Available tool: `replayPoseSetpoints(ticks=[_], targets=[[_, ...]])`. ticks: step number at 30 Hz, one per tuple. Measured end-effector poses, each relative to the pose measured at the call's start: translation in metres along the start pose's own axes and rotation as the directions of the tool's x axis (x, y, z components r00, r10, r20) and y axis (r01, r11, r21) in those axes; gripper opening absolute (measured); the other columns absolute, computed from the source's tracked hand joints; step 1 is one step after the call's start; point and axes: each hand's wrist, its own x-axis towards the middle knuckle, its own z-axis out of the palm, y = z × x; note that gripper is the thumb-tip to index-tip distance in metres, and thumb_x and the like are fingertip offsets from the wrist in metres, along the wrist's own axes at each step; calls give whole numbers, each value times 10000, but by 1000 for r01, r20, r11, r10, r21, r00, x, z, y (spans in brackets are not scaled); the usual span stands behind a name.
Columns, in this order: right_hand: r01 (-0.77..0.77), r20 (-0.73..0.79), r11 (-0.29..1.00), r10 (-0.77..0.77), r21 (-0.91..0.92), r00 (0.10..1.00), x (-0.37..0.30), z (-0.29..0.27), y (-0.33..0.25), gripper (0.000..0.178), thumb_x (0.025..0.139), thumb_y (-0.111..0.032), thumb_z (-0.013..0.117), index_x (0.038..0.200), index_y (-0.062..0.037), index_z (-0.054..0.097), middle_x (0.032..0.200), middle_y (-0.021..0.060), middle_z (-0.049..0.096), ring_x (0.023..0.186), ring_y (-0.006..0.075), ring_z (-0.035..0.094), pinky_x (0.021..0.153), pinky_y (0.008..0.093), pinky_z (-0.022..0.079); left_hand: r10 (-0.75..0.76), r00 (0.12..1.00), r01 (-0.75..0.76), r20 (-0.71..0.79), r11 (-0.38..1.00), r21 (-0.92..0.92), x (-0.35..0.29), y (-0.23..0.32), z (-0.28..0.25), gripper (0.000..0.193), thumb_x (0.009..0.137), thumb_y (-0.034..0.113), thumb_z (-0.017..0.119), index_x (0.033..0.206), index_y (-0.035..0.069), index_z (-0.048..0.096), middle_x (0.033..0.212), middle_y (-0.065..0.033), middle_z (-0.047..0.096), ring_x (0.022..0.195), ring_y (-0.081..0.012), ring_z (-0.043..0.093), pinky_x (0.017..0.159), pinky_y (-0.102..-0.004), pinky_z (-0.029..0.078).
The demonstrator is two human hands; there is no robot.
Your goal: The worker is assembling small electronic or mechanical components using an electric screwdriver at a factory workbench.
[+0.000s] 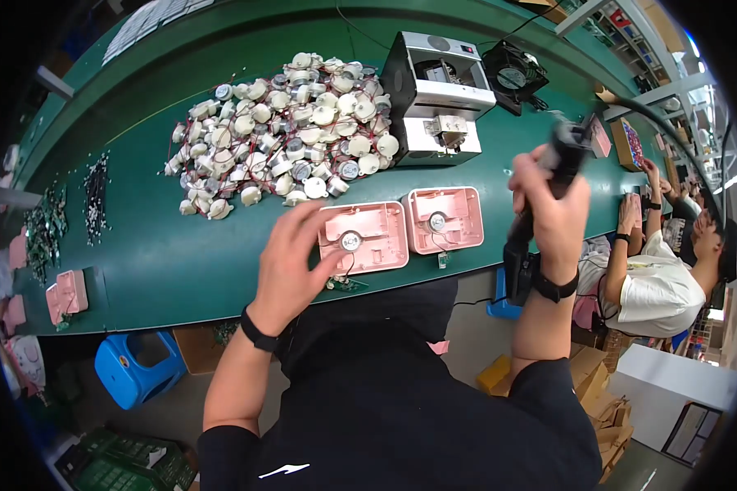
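Left pink housing: lies [373, 214] on the green bench [221, 278], to the near left of the grey machine [442, 94]; open side up, long axis left to right, its right end angled slightly away from the person.
Right pink housing: open side up [460, 237], just beside the first, on the grey machine's near side, long axis also left to right.
Black hand tool: right of the grey machine and nearer the person [567, 151]; long axis runs away from the person, leaning right, its far end blurred. Which end is the working tip, I cannot tell.
Right hand: wrapped [553, 204] around the black hand tool.
Left hand: thumb and fingers spread apart [282, 266] over the left pink housing's left end; whether they touch it, I cannot tell.
Markings: round discs [350, 240] inside both housings carry dark print, too small to read; a white emblem [285, 471] shows on the black shirt [418, 401].
White round parts: heaped [303, 123] left of the grey machine.
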Motion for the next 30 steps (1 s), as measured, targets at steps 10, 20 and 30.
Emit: replayPoseSetpoints(ticks=[10,20,30], targets=[[-296,64,839,363,-458,930,-36,-31,92,295,804,-229,750,882,8,592,612,-1,546,489,68,506,447,247,393,-540,776,627,325,715,-309,-42,4,12,390,914,183,649,1209,-44,533,925,-113,614,769,-170,610,681,-287,511],[-220,62,814,299,-537,952,-1,-46,97,312,798,-243,765,868,9,593,619,6,552,482,70,505,443,249,390,-392,879,473,270,782,-405,-31,6,46,444,939,188,614,1272,-78,490,915,-115,609,734,-160,608,668,-285,511],[203,-40,838,-212,506,976,42,-7,9,156,939,-183,587,954,-45,516,656,68,535,520,156,509,522,302,439,-473,855,515,214,717,-470,-30,-1,61,403,927,137,620,1278,-31,516,841,-75,611,672,-123,582,609,-270,492]])
